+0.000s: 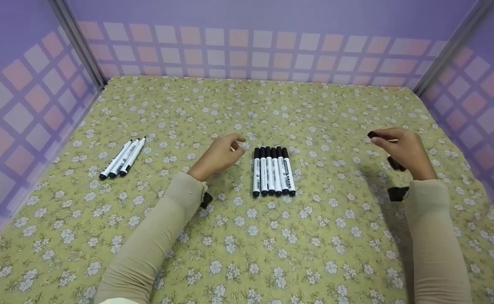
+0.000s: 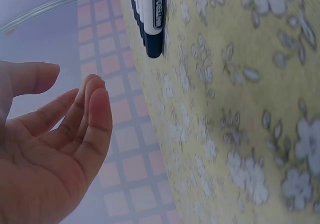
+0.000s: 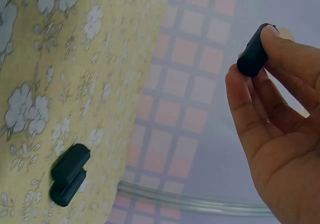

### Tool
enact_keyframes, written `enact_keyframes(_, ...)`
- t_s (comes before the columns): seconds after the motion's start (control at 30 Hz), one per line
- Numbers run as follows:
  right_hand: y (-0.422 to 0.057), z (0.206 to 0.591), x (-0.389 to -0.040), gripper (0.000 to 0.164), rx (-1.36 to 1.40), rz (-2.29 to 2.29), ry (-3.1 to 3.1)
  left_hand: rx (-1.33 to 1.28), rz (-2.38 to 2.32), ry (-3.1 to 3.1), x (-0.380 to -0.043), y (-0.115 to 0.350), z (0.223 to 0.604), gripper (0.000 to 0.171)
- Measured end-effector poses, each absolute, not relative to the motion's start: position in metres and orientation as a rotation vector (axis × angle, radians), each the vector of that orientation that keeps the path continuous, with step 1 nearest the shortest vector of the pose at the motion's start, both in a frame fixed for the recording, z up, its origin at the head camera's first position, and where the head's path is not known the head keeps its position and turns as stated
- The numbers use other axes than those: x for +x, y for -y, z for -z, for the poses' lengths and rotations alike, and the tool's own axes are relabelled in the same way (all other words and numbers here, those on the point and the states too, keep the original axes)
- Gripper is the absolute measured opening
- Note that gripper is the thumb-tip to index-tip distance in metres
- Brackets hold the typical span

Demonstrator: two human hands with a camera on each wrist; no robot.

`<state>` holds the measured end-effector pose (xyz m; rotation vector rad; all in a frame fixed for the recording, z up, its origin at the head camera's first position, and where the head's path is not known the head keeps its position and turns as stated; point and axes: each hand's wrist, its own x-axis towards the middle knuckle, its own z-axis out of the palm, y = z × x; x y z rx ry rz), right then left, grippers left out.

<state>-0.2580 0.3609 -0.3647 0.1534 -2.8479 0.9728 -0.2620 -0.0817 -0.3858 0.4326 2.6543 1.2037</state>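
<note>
Pinching one small black cap (image 3: 256, 52), the right grip (image 1: 405, 147) has its thumb and fingertips nearly together, with only the cap between them. The thumb presses on one side of the cap, and a forefinger supports it from the other side. This grip is raised in the air, and its shadow falls on the cloth.

Below the right grip, two loose caps (image 3: 70, 170) lie side by side and touching; the head view shows them partly hidden behind the hand.

The left grip (image 1: 219, 154) holds nothing. Its thumb stands apart from the fingers, which are loosely bent, and the palm is open.

Just to the right of the left grip, without touching it, six markers (image 1: 274, 173) lie in a close row, white in the body. Their black caps point away from the person. This row is between the two grips, well apart from the right one.

To the left of the left grip, well apart from it, three more markers (image 1: 122, 159) lie together at a slant, with thin tips pointing away from the person.

Under both grips spreads the worktop, covered with a yellow-green flowered cloth (image 1: 335, 249). Farthest from them stand purple walls (image 1: 272, 14) with pink and white squares.
</note>
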Motion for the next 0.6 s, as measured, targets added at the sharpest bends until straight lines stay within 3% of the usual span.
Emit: enact_keyframes(0.6, -0.420, 0.387, -0.255, 0.063, -0.120, -1.098, 2.888, 0.346, -1.240, -2.489, -0.266, 0.058, 0.403, 0.042)
